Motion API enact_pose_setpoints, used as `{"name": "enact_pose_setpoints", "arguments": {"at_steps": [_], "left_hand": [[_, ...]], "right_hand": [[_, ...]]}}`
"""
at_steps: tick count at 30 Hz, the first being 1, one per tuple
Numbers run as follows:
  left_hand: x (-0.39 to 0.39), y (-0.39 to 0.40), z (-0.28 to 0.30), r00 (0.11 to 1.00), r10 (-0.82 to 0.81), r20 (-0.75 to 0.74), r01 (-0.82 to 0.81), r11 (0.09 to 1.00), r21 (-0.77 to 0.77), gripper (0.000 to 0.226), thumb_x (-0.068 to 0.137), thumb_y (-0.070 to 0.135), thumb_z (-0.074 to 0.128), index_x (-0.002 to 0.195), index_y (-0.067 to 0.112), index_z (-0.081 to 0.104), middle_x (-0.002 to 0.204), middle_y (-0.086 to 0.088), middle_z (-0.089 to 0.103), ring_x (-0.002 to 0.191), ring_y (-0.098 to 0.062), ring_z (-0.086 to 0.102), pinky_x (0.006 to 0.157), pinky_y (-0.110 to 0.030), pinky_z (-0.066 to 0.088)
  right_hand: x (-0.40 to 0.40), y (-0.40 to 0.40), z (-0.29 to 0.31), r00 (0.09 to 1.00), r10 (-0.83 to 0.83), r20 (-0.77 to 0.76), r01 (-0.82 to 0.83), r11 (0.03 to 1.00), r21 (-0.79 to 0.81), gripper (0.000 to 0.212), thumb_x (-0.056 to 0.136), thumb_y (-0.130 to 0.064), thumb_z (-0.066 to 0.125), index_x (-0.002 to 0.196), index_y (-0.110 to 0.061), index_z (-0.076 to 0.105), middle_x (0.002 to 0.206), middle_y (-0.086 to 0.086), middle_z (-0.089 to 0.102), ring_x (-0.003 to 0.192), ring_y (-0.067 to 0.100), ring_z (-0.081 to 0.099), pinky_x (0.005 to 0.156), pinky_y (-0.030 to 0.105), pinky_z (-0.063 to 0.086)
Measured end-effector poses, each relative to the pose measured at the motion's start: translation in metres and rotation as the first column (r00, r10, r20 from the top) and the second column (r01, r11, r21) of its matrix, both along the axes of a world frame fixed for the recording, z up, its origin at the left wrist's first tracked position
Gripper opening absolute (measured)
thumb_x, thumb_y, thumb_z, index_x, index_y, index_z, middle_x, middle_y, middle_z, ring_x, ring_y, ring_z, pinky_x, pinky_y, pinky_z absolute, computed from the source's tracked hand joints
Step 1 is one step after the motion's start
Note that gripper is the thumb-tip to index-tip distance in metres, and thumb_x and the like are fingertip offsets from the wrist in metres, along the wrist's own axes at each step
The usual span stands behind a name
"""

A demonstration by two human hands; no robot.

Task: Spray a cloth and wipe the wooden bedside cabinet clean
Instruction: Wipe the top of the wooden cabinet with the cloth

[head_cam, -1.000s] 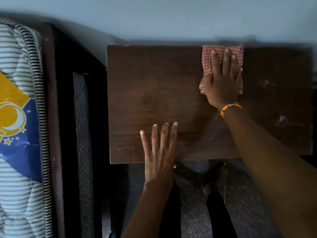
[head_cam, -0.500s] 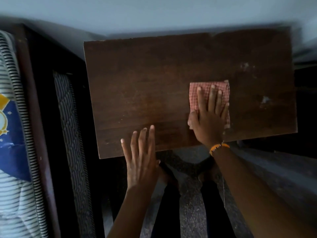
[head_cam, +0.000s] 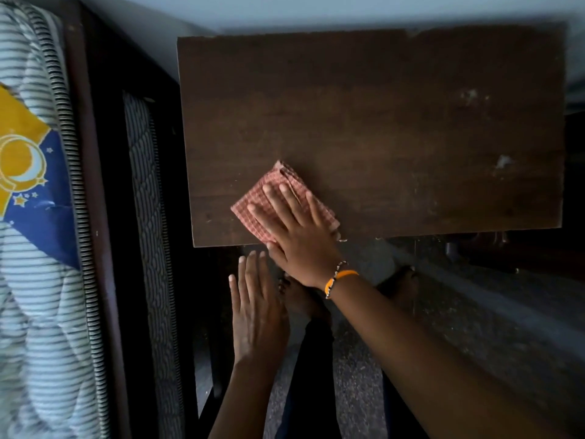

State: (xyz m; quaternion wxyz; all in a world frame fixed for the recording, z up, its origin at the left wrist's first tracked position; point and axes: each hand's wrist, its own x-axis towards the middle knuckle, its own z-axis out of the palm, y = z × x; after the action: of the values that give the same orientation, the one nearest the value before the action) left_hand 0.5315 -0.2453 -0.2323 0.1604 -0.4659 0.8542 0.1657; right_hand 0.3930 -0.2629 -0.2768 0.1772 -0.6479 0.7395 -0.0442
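The dark wooden bedside cabinet (head_cam: 395,122) fills the upper middle of the view, its top seen from above, with pale marks near its right side. A folded red checked cloth (head_cam: 272,198) lies near the front left edge of the top. My right hand (head_cam: 297,232) presses flat on the cloth, fingers spread and pointing up-left, an orange band on the wrist. My left hand (head_cam: 256,308) hovers flat with fingers apart just below the cabinet's front edge, holding nothing. No spray bottle is in view.
A bed with a striped mattress (head_cam: 34,280) and a dark wooden frame (head_cam: 95,217) stands close on the left. A pale wall (head_cam: 316,11) runs behind the cabinet. My feet (head_cam: 399,286) stand on the speckled floor in front.
My right hand has slid the cloth from the back of the top toward the front, then left to the front left corner. My left hand has come off the cabinet's front edge.
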Motion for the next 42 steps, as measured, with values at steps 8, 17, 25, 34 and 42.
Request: {"name": "enact_pose_setpoints", "arguments": {"at_steps": [8,17,25,34,42], "left_hand": [[-0.044,0.012,0.000,0.996,-0.081,-0.044,0.082,0.996,0.031,0.081,0.067,0.014,0.069,0.138,-0.003,0.036,0.146,-0.021,0.037,0.135,-0.036,0.035,0.105,-0.050,0.034],[-0.061,0.018,-0.004,0.992,-0.112,0.057,0.107,0.991,0.082,0.088,0.063,0.010,0.070,0.139,-0.007,0.031,0.147,-0.024,0.033,0.136,-0.038,0.032,0.104,-0.050,0.038],[-0.076,0.022,0.003,0.973,-0.140,0.182,0.144,0.990,-0.011,0.073,0.065,0.003,0.065,0.133,-0.010,0.040,0.140,-0.026,0.042,0.127,-0.040,0.044,0.098,-0.057,0.039],[-0.154,0.060,0.008,0.939,-0.340,0.046,0.342,0.938,-0.052,0.067,0.067,0.009,0.028,0.129,-0.007,0.048,0.134,-0.022,0.051,0.123,-0.036,0.051,0.098,-0.060,0.036],[-0.188,0.077,0.006,0.918,-0.360,0.164,0.370,0.928,-0.036,0.071,0.061,0.004,0.075,0.128,-0.001,0.052,0.129,-0.017,0.058,0.117,-0.028,0.058,0.104,-0.052,0.035]], "right_hand": [[-0.090,0.072,-0.001,0.988,-0.020,-0.152,0.030,0.997,0.069,0.064,0.086,-0.044,0.041,0.146,-0.036,0.020,0.157,0.003,0.020,0.145,0.025,0.014,0.115,0.052,0.010],[-0.102,0.096,0.001,0.462,-0.876,-0.136,0.887,0.456,0.076,0.067,0.082,-0.044,0.027,0.147,-0.026,0.024,0.156,0.013,0.019,0.144,0.035,0.015,0.113,0.059,0.013],[-0.042,0.080,-0.001,0.895,-0.423,0.141,0.424,0.905,0.023,0.063,0.086,-0.025,0.047,0.146,-0.029,0.027,0.157,0.007,0.015,0.145,0.026,0.002,0.115,0.046,-0.007],[-0.148,0.150,-0.001,0.945,-0.313,0.097,0.316,0.949,-0.016,0.056,0.089,-0.035,0.042,0.143,-0.034,0.031,0.156,0.001,0.022,0.145,0.021,0.011,0.116,0.031,-0.009],[-0.247,0.223,-0.002,0.793,-0.609,-0.020,0.609,0.792,0.030,0.056,0.091,-0.039,0.031,0.145,-0.033,0.024,0.158,0.003,0.014,0.146,0.021,0.008,0.115,0.042,0.004]]}}
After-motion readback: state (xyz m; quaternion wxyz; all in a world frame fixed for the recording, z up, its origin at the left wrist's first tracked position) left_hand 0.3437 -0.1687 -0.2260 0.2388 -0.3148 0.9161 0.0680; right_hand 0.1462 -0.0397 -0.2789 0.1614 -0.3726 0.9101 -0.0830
